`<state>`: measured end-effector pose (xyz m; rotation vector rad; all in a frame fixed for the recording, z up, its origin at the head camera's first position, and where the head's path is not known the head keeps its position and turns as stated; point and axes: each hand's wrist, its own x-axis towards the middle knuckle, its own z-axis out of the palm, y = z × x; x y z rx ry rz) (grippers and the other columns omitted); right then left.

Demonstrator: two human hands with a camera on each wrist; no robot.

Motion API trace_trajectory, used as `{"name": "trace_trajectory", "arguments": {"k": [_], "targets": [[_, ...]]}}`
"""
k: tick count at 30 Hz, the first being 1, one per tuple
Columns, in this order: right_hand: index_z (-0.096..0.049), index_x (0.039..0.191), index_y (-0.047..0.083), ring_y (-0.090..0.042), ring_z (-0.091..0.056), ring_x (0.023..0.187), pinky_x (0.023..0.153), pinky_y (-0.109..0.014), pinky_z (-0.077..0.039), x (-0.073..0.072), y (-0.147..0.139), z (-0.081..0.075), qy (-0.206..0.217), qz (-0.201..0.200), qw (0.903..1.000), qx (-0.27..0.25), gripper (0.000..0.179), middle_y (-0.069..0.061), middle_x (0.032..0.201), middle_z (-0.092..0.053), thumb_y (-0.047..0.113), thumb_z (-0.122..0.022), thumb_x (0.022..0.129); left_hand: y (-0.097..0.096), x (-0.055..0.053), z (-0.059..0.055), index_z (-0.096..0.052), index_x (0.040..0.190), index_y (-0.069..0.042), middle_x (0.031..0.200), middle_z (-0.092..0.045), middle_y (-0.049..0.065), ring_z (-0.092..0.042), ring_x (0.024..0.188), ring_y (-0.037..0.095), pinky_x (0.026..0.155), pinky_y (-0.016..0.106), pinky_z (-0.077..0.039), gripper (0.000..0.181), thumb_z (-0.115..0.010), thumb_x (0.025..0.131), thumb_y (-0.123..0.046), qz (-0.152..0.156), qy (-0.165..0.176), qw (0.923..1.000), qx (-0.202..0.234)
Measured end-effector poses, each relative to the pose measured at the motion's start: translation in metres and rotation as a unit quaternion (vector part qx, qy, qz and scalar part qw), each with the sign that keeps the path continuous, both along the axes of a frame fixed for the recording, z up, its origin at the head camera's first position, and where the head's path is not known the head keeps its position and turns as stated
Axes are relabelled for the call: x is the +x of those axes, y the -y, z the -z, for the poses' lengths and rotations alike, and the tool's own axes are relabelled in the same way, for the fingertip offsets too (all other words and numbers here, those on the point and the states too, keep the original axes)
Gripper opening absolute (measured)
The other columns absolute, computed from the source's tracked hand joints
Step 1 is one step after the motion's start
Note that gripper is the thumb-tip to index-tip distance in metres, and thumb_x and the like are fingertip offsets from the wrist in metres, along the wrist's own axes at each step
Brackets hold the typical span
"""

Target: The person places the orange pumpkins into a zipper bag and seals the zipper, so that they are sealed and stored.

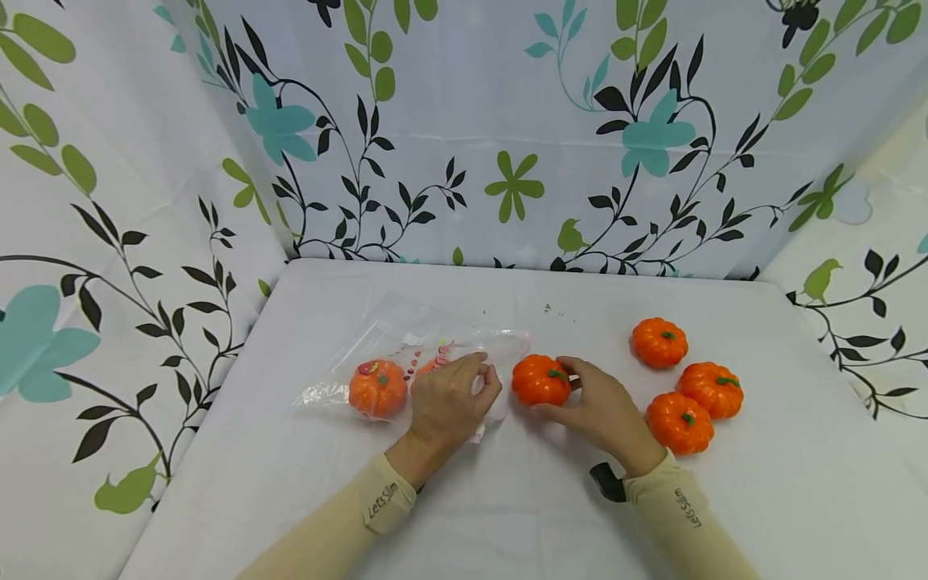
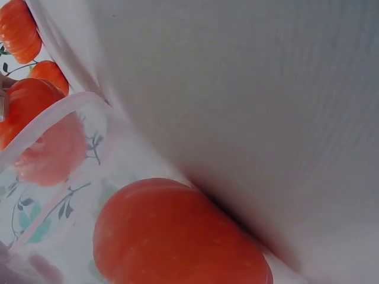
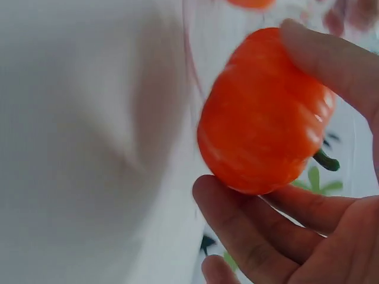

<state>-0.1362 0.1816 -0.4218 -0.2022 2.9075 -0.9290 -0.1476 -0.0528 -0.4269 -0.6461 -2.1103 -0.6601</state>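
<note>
My right hand (image 1: 603,409) grips a small orange toy pumpkin (image 1: 538,380) with a green stem. In the right wrist view its thumb lies on one side of the pumpkin (image 3: 260,118) and the fingertips on the other. A clear plastic bag (image 1: 322,393) with pink print lies to the left, two pumpkins inside; one pumpkin (image 1: 377,390) shows plainly, the other is partly behind my left hand (image 1: 448,403). That hand pinches the bag near its mouth, fingers curled. The left wrist view shows the bag's pinkish rim (image 2: 65,105) overlapping the held pumpkin.
Three more orange pumpkins stand to the right of my right hand: a back pumpkin (image 1: 659,343), a right one (image 1: 710,390) and a front one (image 1: 680,424). A white-covered table (image 1: 522,515) carries everything. Leaf-patterned curtains (image 1: 449,129) rise behind and at both sides.
</note>
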Motion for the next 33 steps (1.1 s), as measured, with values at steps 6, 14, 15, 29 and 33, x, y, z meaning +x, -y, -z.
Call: {"name": "trace_trajectory", "arguments": {"k": [6, 14, 15, 29, 33], "targets": [[-0.054, 0.142, 0.003, -0.023, -0.062, 0.097, 0.087, -0.042, -0.054, -0.003, 0.030, 0.009, -0.026, -0.014, 0.9995, -0.013, 0.086, -0.009, 0.127, -0.065, 0.049, -0.085, 0.076, 0.002, -0.001, -0.002, -0.072, 0.075, -0.006, 0.086, -0.077, 0.008, -0.074, 0.067, 0.020, 0.053, 0.028, -0.057, 0.004, -0.074, 0.078, -0.007, 0.007, -0.004, 1.0000, 0.000], [-0.057, 0.138, -0.001, -0.026, -0.067, 0.099, 0.084, -0.043, -0.057, -0.018, 0.054, 0.019, -0.101, -0.009, 0.9942, 0.038, 0.083, -0.013, 0.124, -0.068, 0.046, -0.085, 0.076, 0.001, 0.001, -0.003, -0.072, 0.078, -0.004, 0.081, -0.075, 0.006, -0.067, 0.053, 0.015, 0.045, 0.023, -0.051, 0.003, -0.070, 0.078, -0.006, 0.023, -0.021, 0.9995, 0.003], [-0.058, 0.136, -0.001, -0.026, -0.067, 0.100, 0.084, -0.043, -0.057, -0.020, 0.056, 0.019, -0.104, -0.009, 0.9937, 0.040, 0.080, -0.013, 0.121, -0.069, 0.045, -0.085, 0.076, 0.001, 0.001, -0.003, -0.072, 0.077, -0.005, 0.080, -0.075, 0.006, -0.065, 0.051, 0.013, 0.044, 0.023, -0.049, 0.003, -0.070, 0.078, -0.006, 0.023, -0.023, 0.9995, 0.002], [-0.056, 0.136, 0.008, -0.022, -0.062, 0.094, 0.079, -0.036, -0.056, -0.038, 0.071, 0.027, -0.037, -0.016, 0.9933, -0.108, 0.067, -0.007, 0.112, -0.063, 0.019, -0.087, 0.078, -0.002, 0.008, 0.002, -0.070, 0.075, -0.007, 0.084, -0.076, 0.005, -0.068, 0.057, 0.012, 0.047, 0.022, -0.051, 0.004, -0.072, 0.079, -0.007, 0.030, -0.017, 0.9994, -0.009], [-0.047, 0.147, 0.007, -0.028, -0.067, 0.103, 0.078, -0.037, -0.059, -0.038, 0.069, 0.025, 0.017, -0.015, 0.9864, -0.163, 0.076, -0.012, 0.118, -0.066, 0.013, -0.083, 0.081, -0.002, 0.007, 0.003, -0.071, 0.075, -0.007, 0.088, -0.076, 0.007, -0.072, 0.064, 0.014, 0.051, 0.024, -0.055, 0.006, -0.071, 0.081, -0.008, 0.032, -0.014, 0.9994, -0.007]]}}
